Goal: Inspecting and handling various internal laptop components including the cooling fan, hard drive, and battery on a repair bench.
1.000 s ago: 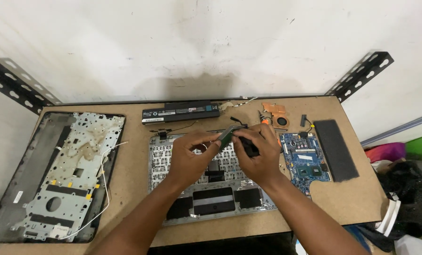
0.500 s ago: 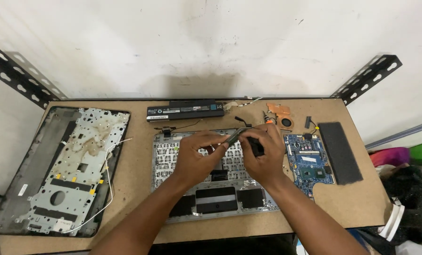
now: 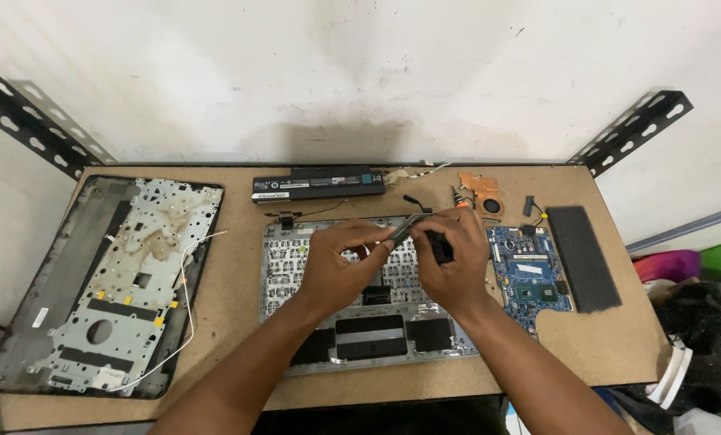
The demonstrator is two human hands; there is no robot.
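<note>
Laptop parts spread on a brown board table against a scuffed white wall.

Over the upturned keyboard frame, the left hand pinches a thin grey strip, perhaps a bracket; the right hand grips a black-handled tool. Battery behind, blue circuit board right.

The table is matt brown fibreboard, smooth but dull. The keyboard frame looks like bare grey metal, faintly shiny, with matt black patches. The lid panel shows stained, perforated sheet metal inside a dark plastic rim. The battery is semi-gloss black plastic; the circuit board is glossy blue.
</note>
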